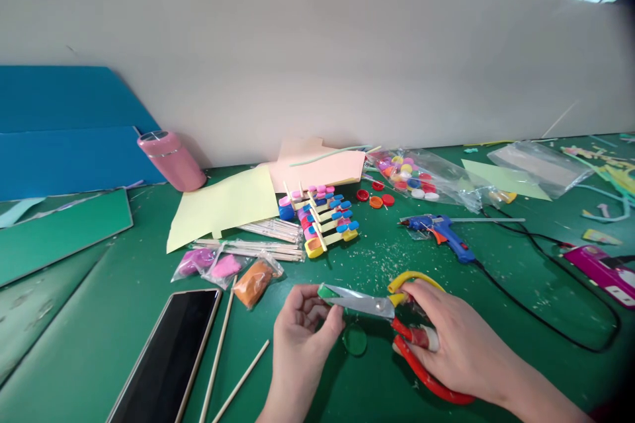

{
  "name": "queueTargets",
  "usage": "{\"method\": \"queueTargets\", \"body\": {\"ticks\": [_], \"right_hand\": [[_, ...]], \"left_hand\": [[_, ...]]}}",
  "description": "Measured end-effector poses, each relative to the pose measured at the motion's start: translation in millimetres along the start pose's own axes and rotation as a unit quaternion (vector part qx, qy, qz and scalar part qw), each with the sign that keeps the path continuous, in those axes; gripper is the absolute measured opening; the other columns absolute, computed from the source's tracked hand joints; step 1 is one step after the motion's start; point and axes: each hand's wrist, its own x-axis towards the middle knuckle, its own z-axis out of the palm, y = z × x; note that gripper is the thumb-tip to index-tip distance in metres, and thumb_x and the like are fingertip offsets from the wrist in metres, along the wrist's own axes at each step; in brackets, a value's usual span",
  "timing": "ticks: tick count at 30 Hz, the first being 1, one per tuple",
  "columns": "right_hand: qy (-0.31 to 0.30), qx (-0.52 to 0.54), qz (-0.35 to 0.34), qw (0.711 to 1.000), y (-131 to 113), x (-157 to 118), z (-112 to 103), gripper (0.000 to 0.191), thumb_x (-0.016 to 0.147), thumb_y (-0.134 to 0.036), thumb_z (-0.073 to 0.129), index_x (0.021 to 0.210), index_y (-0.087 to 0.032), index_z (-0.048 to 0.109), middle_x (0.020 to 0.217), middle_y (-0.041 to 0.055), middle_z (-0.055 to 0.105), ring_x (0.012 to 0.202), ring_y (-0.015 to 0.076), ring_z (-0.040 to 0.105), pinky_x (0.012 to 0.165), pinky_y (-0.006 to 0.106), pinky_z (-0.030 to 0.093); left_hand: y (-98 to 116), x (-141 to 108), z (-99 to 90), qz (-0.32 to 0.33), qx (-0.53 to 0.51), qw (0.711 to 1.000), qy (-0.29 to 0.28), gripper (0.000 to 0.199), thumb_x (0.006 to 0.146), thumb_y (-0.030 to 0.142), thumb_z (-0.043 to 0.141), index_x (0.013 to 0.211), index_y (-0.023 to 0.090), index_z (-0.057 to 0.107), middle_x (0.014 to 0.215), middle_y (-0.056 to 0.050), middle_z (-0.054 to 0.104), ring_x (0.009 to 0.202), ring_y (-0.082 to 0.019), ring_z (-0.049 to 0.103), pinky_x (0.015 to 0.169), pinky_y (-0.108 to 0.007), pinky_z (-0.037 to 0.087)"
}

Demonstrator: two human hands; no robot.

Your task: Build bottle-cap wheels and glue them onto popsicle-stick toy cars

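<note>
My right hand point(441, 330) grips a pair of scissors point(370, 304) with one yellow and one red handle. Its parted blades point left and reach a small green piece point(326, 292), which the closed fingers of my left hand point(310, 330) pinch. Part of that piece is hidden by blades and fingers. Just below the blades a round green disc point(354, 340) lies on the table. Beyond my hands stands a small model point(327, 218) of pale sticks with blue, pink and yellow parts.
A phone point(169, 357) and wooden sticks point(241, 380) lie left, near bagged orange clay point(254, 283). A blue glue gun point(441, 231) with a looping black cord rests right. Farther back are yellow paper point(228, 205), a pink tumbler point(173, 162), and a bag of colourful caps point(411, 175).
</note>
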Motion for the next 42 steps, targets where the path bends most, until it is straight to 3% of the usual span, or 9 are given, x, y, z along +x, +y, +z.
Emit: {"method": "queueTargets", "body": {"ticks": [15, 21, 25, 28, 34, 38, 42], "right_hand": [[-0.036, 0.02, 0.026, 0.999, -8.8, 0.4, 1.6, 0.032, 0.073, -0.029, 0.056, 0.102, -0.02, 0.048, 0.092, 0.007, 0.061, 0.079, 0.0219, 0.061, 0.066, 0.031, 0.048], [-0.07, 0.001, 0.046, 0.996, -14.1, -1.1, 4.8, 0.021, 0.077, -0.035, 0.051, 0.091, -0.02, 0.049, 0.078, 0.0063, 0.061, 0.067, 0.0231, 0.06, 0.056, 0.032, 0.045], [-0.073, 0.061, 0.048, 0.994, -14.8, -2.2, 6.8, 0.017, 0.079, -0.035, 0.05, 0.089, -0.021, 0.049, 0.073, 0.0033, 0.061, 0.06, 0.0191, 0.059, 0.052, 0.028, 0.043], [-0.05, 0.114, 0.064, 0.99, -11.3, -0.3, 9.3, 0.012, 0.079, -0.033, 0.051, 0.083, -0.022, 0.048, 0.07, 0.0008, 0.061, 0.061, 0.017, 0.058, 0.054, 0.027, 0.045], [-0.004, 0.158, 0.125, 0.979, 0.4, -1.8, 19.0, 0.015, 0.078, -0.032, 0.054, 0.085, -0.021, 0.047, 0.065, -0.0023, 0.057, 0.057, 0.0134, 0.053, 0.053, 0.024, 0.046], [0.004, 0.176, 0.099, 0.979, 4.9, -7.8, 22.8, 0.018, 0.079, -0.027, 0.051, 0.095, -0.02, 0.045, 0.068, -0.0022, 0.058, 0.058, 0.0128, 0.053, 0.056, 0.023, 0.046], [-0.033, 0.173, 0.069, 0.982, 2.9, -12.6, 18.6, 0.024, 0.078, -0.027, 0.053, 0.098, -0.021, 0.042, 0.068, -0.0026, 0.057, 0.058, 0.013, 0.053, 0.055, 0.022, 0.045]], "left_hand": [[-7.7, -0.8, 0.6, 0.015, 0.028, 0.998, 0.05, 0.025, 0.054, 0.022, 0.073, 0.068, 0.017, 0.054, 0.05, 0.005, 0.057, 0.041, -0.01, 0.055, 0.042, -0.018, 0.043], [-10.1, -0.2, -0.3, 0.022, 0.024, 0.998, 0.054, 0.025, 0.056, 0.021, 0.073, 0.069, 0.018, 0.051, 0.048, 0.007, 0.055, 0.04, -0.009, 0.054, 0.041, -0.017, 0.041], [-9.9, -1.9, 1.0, 0.039, 0.034, 0.997, 0.064, 0.028, 0.055, 0.02, 0.074, 0.07, 0.019, 0.051, 0.048, 0.008, 0.053, 0.039, -0.008, 0.053, 0.04, -0.017, 0.04], [-6.0, -3.9, 3.3, 0.033, 0.034, 0.998, 0.049, 0.027, 0.055, 0.019, 0.074, 0.068, 0.019, 0.05, 0.048, 0.008, 0.053, 0.038, -0.008, 0.053, 0.04, -0.016, 0.039], [1.9, -2.4, 3.3, -0.039, -0.011, 0.999, 0.006, 0.025, 0.059, 0.02, 0.073, 0.067, 0.017, 0.049, 0.049, 0.006, 0.057, 0.04, -0.008, 0.054, 0.043, -0.017, 0.041], [0.6, -1.1, 2.8, -0.05, -0.036, 0.998, 0.004, 0.024, 0.061, 0.021, 0.072, 0.069, 0.017, 0.049, 0.05, 0.005, 0.058, 0.04, -0.008, 0.054, 0.044, -0.018, 0.041], [0.0, -1.7, 2.8, -0.045, -0.027, 0.999, 0.001, 0.023, 0.061, 0.02, 0.071, 0.068, 0.016, 0.05, 0.05, 0.006, 0.058, 0.04, -0.007, 0.054, 0.044, -0.017, 0.041]]}}
